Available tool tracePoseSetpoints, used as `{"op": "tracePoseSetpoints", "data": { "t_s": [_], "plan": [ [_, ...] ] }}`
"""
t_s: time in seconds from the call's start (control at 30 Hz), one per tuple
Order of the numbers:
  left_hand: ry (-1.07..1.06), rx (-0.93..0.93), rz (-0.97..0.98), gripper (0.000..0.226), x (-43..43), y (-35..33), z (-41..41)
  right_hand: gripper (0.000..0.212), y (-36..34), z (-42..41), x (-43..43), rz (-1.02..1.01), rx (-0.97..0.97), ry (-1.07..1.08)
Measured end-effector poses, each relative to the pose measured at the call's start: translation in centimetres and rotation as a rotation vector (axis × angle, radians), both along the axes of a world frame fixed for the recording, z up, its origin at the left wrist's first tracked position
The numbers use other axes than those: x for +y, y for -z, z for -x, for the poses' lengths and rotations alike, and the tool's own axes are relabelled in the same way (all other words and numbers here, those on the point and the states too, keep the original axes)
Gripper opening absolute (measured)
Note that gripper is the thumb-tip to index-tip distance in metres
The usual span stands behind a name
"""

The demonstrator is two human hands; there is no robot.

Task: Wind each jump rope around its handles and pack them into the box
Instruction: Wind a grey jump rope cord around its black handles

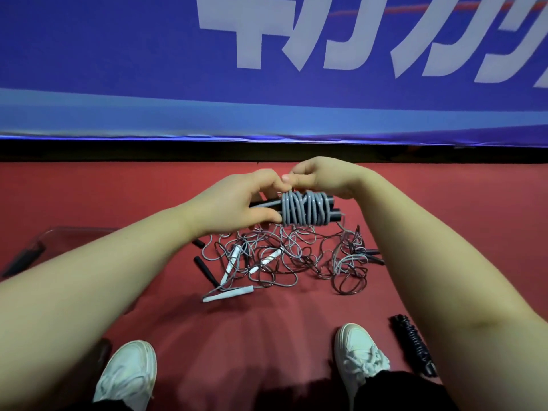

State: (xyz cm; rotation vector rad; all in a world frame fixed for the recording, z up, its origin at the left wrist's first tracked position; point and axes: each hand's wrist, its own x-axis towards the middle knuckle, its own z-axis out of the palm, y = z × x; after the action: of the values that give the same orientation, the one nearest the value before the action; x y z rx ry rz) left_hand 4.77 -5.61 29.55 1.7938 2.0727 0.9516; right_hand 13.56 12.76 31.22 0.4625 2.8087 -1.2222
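Hands are both up over the red floor [267, 336], holding one grey jump rope [305, 212] in the air, roughly above the middle of the mess. It's coiled in tight turns around a pair of black handles [333, 216] lying side by side, with the handle ends poking out on the right of the coils.

The left hand [252, 200] has its grip clamped round the left end of those handles, thumb tucked underneath right at the edge of the coils. The right hand [320, 176] comes in from above, and its grip is pinched together on the rope at the top of the bundle, right next to the left hand's fingers.

Straight below on the floor is a big tangle of loose ropes [296, 259], grey and dark strands all looped through each other, with black handles and a few white ones sticking out; one white handle [228, 293] lies at the near edge of the pile.

A wound black rope [413, 342] sits on the floor just right of the right shoe [358, 348]. The clear box [59, 232] is on the floor way off to the left, partly behind the left forearm, with something dark inside that I can't make out. Behind it all hangs a blue banner [118, 69].
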Motion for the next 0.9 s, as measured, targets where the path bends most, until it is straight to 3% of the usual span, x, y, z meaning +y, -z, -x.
{"op": "tracePoseSetpoints", "data": {
  "t_s": [0.07,0.17,0.33,0.5,0.63,0.8,0.9],
  "plan": [
    [-0.021,-0.165,-0.087,0.038,0.3,-0.7,-0.6,0.026,0.6,-0.5,0.6,0.084,0.022,-0.042],
    [-0.087,-0.434,-0.162,0.032,1.0,-1.6,-1.1,0.006,1.3,-0.9,1.3,0.043,0.078,0.009],
    [-0.263,-0.704,-0.279,0.018,1.7,-2.5,-0.6,0.035,2.9,0.3,0.0,0.217,0.241,-0.037],
    [-0.281,-1.044,-0.289,0.008,1.4,-2.9,1.4,0.018,3.9,1.2,-0.7,0.253,0.342,0.017],
    [-0.24,-1.057,-0.214,0.016,0.8,-2.8,2.2,0.027,4.0,2.0,-0.9,0.066,0.373,0.063],
    [-0.367,-0.752,-0.142,0.035,0.6,-1.3,2.9,0.029,4.0,2.7,-1.7,-0.172,0.33,0.087],
    [-0.404,-0.747,-0.14,0.038,0.6,-0.6,3.3,0.024,4.1,2.9,-2.4,-0.186,0.306,0.077]
  ]
}}
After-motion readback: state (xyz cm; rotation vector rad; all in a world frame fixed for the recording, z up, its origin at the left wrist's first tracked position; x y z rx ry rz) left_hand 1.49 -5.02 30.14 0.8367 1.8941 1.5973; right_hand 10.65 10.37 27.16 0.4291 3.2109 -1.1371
